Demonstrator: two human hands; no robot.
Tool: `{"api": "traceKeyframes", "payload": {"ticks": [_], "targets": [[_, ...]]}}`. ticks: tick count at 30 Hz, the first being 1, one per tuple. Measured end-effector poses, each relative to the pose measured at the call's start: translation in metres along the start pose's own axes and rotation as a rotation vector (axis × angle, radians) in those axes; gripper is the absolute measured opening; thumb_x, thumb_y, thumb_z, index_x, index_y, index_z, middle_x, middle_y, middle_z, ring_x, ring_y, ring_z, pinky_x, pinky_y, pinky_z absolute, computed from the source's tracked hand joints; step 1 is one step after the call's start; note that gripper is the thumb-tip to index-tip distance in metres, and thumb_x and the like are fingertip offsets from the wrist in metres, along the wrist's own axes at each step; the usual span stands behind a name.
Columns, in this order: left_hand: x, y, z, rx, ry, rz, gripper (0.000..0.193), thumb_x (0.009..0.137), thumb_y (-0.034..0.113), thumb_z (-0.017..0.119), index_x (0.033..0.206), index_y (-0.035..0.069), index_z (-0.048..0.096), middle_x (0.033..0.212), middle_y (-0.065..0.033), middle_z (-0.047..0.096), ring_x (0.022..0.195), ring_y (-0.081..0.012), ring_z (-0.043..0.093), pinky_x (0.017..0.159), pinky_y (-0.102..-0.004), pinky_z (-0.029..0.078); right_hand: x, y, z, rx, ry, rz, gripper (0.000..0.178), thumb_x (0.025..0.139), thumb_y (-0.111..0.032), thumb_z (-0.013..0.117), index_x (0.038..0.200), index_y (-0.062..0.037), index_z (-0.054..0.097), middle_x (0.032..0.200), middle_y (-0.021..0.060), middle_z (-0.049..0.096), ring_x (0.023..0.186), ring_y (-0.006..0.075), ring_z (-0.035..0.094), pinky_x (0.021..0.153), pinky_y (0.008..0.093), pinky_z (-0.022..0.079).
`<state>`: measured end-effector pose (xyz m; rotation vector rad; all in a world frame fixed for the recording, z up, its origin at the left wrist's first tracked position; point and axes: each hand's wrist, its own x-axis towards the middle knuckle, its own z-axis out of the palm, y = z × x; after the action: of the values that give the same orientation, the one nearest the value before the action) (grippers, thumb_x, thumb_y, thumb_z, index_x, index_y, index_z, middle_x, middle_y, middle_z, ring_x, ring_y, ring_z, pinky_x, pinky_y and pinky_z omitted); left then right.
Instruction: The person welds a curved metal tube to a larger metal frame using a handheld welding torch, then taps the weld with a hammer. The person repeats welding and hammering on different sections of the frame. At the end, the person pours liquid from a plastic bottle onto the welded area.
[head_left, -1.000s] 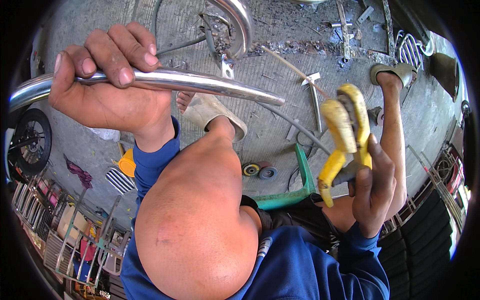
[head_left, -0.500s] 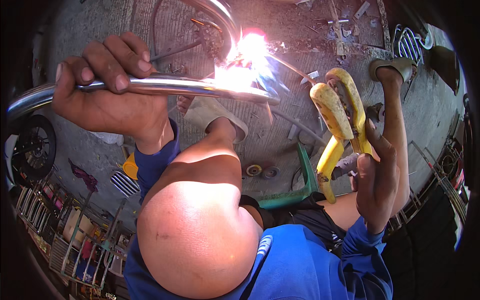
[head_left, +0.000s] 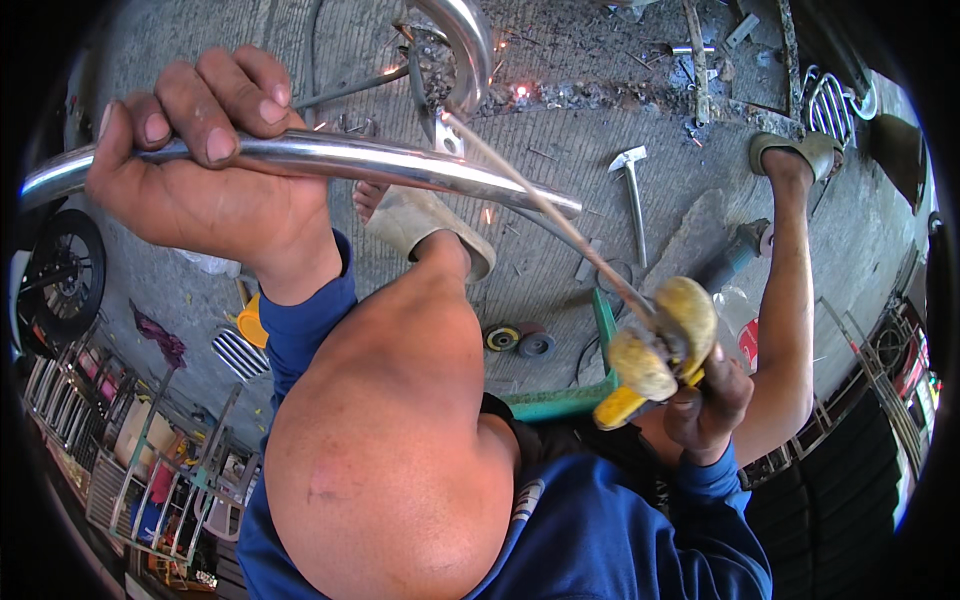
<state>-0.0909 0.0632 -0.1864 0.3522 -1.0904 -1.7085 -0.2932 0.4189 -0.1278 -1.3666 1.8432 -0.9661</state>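
Observation:
My left hand (head_left: 225,200) is closed round a shiny steel tube (head_left: 400,162) that runs across the upper left, its free end to the right. In my right hand (head_left: 712,400) is a yellow electrode holder (head_left: 688,315), blurred a little by motion. A long welding rod (head_left: 550,208) is clamped in its jaws and slants up to the left. The rod's tip lies in front of a small metal tab with a hole (head_left: 447,138), just below a curved steel tube (head_left: 476,55); I cannot tell whether they touch. No arc burns there.
A hammer (head_left: 636,205) and an angle grinder (head_left: 730,262) lie on the concrete floor. Grinding discs (head_left: 503,338) rest near a green stool (head_left: 560,402). Small glowing bits and scrap lie at the top. A wheel (head_left: 70,275) and metal frames (head_left: 150,490) stand at the left.
The bright arc has gone out. My right hand has drawn the electrode holder down and tipped it, bringing the whole rod into sight. The tube in my left hand has shifted slightly.

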Motion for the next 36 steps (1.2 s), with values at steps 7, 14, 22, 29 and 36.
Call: {"api": "traceKeyframes", "payload": {"ticks": [7, 14, 22, 29, 36], "targets": [[-0.007, 0.003, 0.010, 0.107, 0.068, 0.010, 0.033, 0.094, 0.028, 0.040, 0.065, 0.016, 0.049, 0.047, 0.0002, 0.045, 0.043, -0.0166, 0.041, 0.053, -0.0367, 0.041, 0.006, 0.005, 0.015, 0.035, 0.007, -0.056, 0.067, 0.086, -0.017, 0.077, 0.145, -0.0077, 0.048, 0.079, 0.0132, 0.062, 0.058, 0.0243, 0.062, 0.051, 0.0336, 0.051], [-0.008, 0.005, 0.015, 0.109, 0.054, 0.016, 0.034, 0.095, 0.028, 0.038, 0.066, 0.016, 0.051, 0.047, -0.0008, 0.047, 0.042, -0.0182, 0.043, 0.053, -0.0369, 0.041, 0.007, 0.003, 0.020, 0.012, 0.019, -0.057, 0.063, 0.087, -0.018, 0.076, 0.143, -0.0069, 0.049, 0.077, 0.0127, 0.062, 0.058, 0.0246, 0.062, 0.051, 0.0332, 0.050], [-0.009, 0.006, 0.015, 0.112, 0.039, 0.012, 0.035, 0.095, 0.029, 0.038, 0.065, 0.015, 0.051, 0.047, -0.0015, 0.048, 0.042, -0.0188, 0.044, 0.054, -0.0373, 0.041, 0.009, 0.002, 0.021, -0.033, 0.018, -0.048, 0.058, 0.091, -0.019, 0.073, 0.142, -0.0054, 0.049, 0.076, 0.0141, 0.062, 0.057, 0.0248, 0.061, 0.049, 0.0335, 0.048], [-0.007, 0.009, 0.011, 0.073, 0.063, -0.027, 0.028, 0.093, 0.027, 0.037, 0.069, 0.016, 0.047, 0.045, -0.0046, 0.045, 0.037, -0.0208, 0.041, 0.053, -0.0373, 0.039, 0.009, -0.002, 0.020, 0.069, 0.021, 0.051, 0.060, 0.090, -0.014, 0.074, 0.143, -0.0051, 0.049, 0.078, 0.0153, 0.064, 0.060, 0.0249, 0.064, 0.054, 0.0337, 0.051], [-0.008, 0.012, 0.015, 0.060, 0.207, -0.086, 0.025, 0.089, 0.025, 0.043, 0.065, 0.017, 0.039, 0.043, -0.0026, 0.034, 0.036, -0.0175, 0.032, 0.051, -0.0344, 0.037, 0.009, -0.003, 0.020, 0.029, -0.003, 0.036, 0.063, 0.090, -0.016, 0.074, 0.146, -0.0091, 0.047, 0.080, 0.0119, 0.067, 0.063, 0.0242, 0.067, 0.054, 0.0332, 0.051]]}}
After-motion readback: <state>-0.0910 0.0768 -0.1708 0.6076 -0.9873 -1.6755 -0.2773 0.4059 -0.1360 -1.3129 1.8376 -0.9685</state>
